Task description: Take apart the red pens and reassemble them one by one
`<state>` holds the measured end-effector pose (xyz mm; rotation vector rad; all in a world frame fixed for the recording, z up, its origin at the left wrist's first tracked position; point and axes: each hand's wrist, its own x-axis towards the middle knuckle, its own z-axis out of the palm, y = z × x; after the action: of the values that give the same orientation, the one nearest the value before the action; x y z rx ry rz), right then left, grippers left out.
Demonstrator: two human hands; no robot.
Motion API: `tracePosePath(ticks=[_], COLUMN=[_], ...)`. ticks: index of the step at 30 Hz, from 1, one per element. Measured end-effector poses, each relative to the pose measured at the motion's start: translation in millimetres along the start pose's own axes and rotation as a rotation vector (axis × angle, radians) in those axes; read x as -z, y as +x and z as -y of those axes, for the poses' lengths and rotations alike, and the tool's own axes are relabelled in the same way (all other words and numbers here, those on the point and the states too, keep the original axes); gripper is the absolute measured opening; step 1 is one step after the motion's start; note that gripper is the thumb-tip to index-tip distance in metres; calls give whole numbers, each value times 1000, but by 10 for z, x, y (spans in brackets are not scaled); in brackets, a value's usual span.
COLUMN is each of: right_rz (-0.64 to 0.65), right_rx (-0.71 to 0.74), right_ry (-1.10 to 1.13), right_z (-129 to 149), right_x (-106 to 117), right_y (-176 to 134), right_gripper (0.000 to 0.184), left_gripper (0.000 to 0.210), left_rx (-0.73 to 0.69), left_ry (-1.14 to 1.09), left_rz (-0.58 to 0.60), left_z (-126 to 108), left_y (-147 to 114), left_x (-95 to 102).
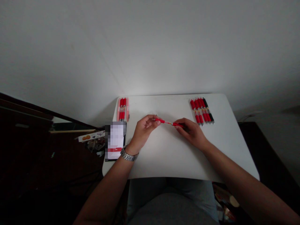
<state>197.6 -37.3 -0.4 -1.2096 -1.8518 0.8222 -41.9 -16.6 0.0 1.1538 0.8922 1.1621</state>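
A red pen (167, 122) with a clear middle is held nearly level above the white table (161, 159). My left hand (145, 128), with a metal watch at the wrist, pinches its red grip end. At the other end, the fingers of my right hand (191, 132) are closed round the red part. To the right of my right hand lies a row of several red pens (199, 109), with a black pen (208, 109) at its right side. Further left, a pink case (127, 109) holds red pens (122, 107) side by side.
A phone or tablet (116, 140) with a blurred screen lies at the table's left edge, close to my left wrist. The wall (164, 56) rises directly behind the table. Dark floor with assorted items (93, 143) shows at the left.
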Motion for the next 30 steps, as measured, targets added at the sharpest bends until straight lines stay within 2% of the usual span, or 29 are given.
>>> tracePosePath(ticks=[8,14,16,20,24,27,30], right_rz=[-2,-26,-44,-56,-53,-57,-57], right_rx=[-13,-58,-66,-71,-68,-62,-61], right_ry=[-21,43,60,82,72,66,67], right_z=[19,-30,-39,-15,2,-11,-24], right_x=[12,5,2,4,11,12,9], right_y=[11,-16,-25,-28,-33,-35,-34], right_gripper=[21,23,24,24,24,24,25], left_gripper=[26,32,34,32,30,28,25], left_rx=[-3,-22,-86,-274,-263,-208,-158], left_ry=[34,161,309,869,1317,1513,1633], left_rz=[19,66,62,-95,-192,-189,-176], left_z=[-20,-194,-284,-499,-668,-700,-680], left_y=[2,-28,-43,-57,-44,-26,-10], left_x=[6,49,115,352,619,744,783])
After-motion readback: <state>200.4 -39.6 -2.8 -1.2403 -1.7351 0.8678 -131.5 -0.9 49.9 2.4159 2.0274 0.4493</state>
